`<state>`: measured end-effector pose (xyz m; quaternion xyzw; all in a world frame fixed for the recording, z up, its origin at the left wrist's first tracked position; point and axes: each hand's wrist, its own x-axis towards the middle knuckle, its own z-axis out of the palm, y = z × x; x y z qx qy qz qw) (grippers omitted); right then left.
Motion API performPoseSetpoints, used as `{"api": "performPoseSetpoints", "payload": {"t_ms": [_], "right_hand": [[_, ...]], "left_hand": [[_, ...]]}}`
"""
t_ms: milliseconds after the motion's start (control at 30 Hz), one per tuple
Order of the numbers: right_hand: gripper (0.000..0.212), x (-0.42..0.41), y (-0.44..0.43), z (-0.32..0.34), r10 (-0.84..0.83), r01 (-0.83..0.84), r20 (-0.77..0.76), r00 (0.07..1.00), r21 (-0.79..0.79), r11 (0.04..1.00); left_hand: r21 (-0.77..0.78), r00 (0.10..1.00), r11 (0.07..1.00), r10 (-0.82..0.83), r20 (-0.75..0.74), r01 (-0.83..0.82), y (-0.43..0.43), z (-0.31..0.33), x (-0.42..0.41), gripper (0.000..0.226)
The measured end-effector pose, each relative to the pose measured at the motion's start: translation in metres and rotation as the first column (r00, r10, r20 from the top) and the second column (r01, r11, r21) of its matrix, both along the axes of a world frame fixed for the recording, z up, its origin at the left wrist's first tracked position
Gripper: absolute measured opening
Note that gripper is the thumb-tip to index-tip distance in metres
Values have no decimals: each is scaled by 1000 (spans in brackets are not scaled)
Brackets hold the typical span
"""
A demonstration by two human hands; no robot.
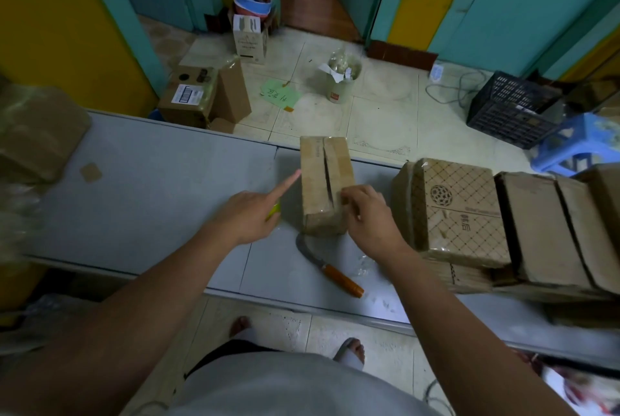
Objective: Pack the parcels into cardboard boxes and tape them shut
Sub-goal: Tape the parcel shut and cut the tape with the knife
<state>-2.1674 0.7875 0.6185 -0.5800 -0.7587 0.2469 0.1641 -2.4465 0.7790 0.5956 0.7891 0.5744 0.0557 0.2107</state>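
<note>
A small cardboard box (323,177) stands in the middle of the grey table (151,181), its long side running near to far. Its two top flaps are folded down with a dark slit between them. The left grip (248,214) sits just left of the box. Its index finger is stretched straight, with the tip at the box's left side, and its other fingers are curled round a small yellow-green thing (273,211) that is mostly hidden under the palm. The right grip (369,214) is at the near right corner of the box top, fingers bent with their tips on the flap edge. Whether they pinch the flap, a strip of tape or nothing cannot be told.

Just near of the box lies a curved knife (330,266) with an orange handle, its blade tip almost under the box. To the right, a pile of flattened cartons (459,211) rests on the table, the top one printed with a lattice pattern. At the far left sits a wrapped brown bundle (37,134).
</note>
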Motion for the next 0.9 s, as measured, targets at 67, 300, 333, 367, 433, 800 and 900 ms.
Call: {"api": "performPoseSetpoints", "payload": {"t_ms": [67, 300, 333, 367, 433, 800, 900], "right_hand": [[33, 3, 0, -2, -26, 25, -47, 999, -17, 1000], [35, 3, -14, -7, -62, 60, -205, 977, -14, 998], [35, 3, -15, -7, -66, 64, -235, 970, -20, 998], [36, 4, -17, -7, -73, 70, -258, 963, -23, 997], [37, 7, -20, -7, -114, 109, -299, 947, -34, 994], [35, 13, -32, -14, -265, 226, -363, 893, -148, 963], [35, 13, -33, -11, -257, 213, -385, 887, -154, 965]], "left_hand": [[27, 999, 998, 54, -2, -53, -3, -11, -7, 108], [-6, 984, 984, 176, 6, -176, -21, -41, -10, 127], [-1, 978, 978, 207, 23, -207, -24, -44, -9, 126], [12, 969, 969, 245, 39, -245, -27, -47, -11, 121], [53, 939, 945, 315, 136, -324, -34, -52, -11, 95], [-134, 767, 935, 346, 540, -327, -63, -7, 70, 72], [-176, 732, 926, 373, 570, -335, -64, -5, 79, 70]]}}
